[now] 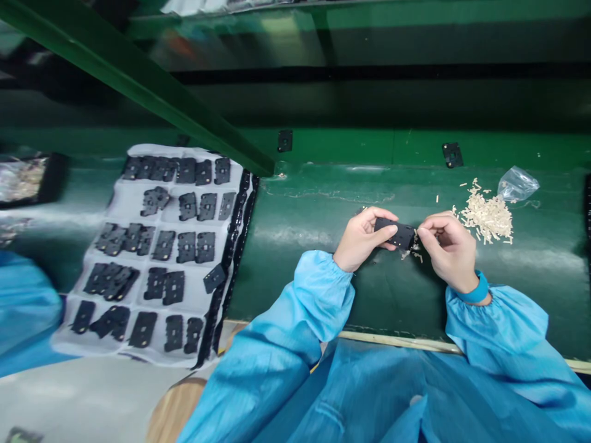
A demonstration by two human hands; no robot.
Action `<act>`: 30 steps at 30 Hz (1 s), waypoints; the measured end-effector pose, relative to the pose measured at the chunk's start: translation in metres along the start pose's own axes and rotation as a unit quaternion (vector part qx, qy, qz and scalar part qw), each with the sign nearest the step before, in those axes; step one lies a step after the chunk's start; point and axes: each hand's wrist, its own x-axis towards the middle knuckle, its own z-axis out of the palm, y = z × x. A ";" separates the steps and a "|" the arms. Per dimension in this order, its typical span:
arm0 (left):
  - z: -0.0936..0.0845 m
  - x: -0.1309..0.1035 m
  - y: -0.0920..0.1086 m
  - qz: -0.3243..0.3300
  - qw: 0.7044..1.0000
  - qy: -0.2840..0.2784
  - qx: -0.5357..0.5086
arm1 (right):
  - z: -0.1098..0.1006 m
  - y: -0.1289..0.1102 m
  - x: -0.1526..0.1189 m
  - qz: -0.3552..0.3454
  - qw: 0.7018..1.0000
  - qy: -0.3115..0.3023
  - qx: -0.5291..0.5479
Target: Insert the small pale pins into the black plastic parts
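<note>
A flat black plastic plate [401,234] with small holes and brass-coloured dots is held in my left hand [367,237], thumb on top and fingers behind. At the plate's right end, my right hand [447,246] has thumb and forefinger pinched together. Something small and pale seems to show at those fingertips, too small to name. A few pale bits [412,251] lie on the green bench just below the plate. Beyond my right hand spreads a heap of small cream-coloured strips [489,215], with a clear plastic bag [518,184] beside it.
On the left, a white cloth-lined tray [133,240] carries rows of similar black plates. Two more plates [285,141] [452,155] lie along the bench's back. A green beam [152,86] slants overhead. A blue sleeve [25,307] of another person shows at far left.
</note>
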 end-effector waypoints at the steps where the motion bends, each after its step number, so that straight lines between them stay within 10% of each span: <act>1: 0.000 0.000 0.000 0.000 1.000 -0.001 0.000 | 0.000 -0.001 0.001 -0.006 1.000 -0.005 -0.005; 30: -0.009 0.001 0.006 -0.001 0.998 -0.055 0.022 | -0.003 -0.018 0.007 -0.092 0.991 -0.010 -0.092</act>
